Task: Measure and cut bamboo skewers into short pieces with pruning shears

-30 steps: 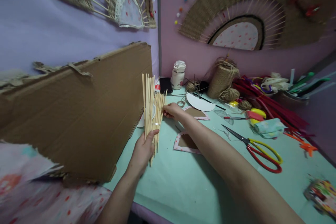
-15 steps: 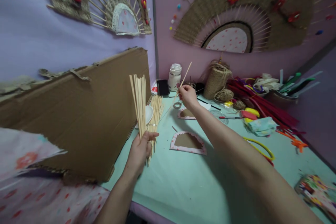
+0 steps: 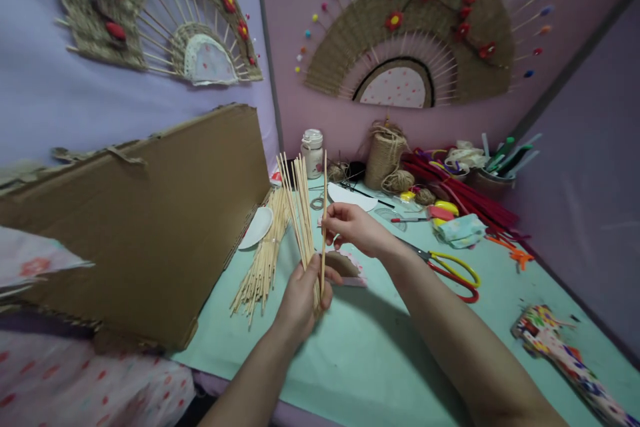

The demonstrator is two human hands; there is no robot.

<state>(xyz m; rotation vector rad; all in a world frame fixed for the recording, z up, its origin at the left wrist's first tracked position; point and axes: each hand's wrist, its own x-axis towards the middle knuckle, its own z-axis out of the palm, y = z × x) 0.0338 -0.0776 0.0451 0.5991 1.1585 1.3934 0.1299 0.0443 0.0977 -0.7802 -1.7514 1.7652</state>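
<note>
No text, label, brand, number or sign can be read. Taking the twine spool as landmark, the clear protractor lies on the desk on the near side of it, and its scale is too faint and small to read. The white lidded jar stands to the left of the spool, with a small dark reddish mark low on its side that cannot be made out as lettering. Farther left of the spool, just beyond the jar, a partly hidden red-and-white item shows nothing legible.

Pale wooden sticks, loosely fanned upright in left hand, one upright stick in right hand
</note>
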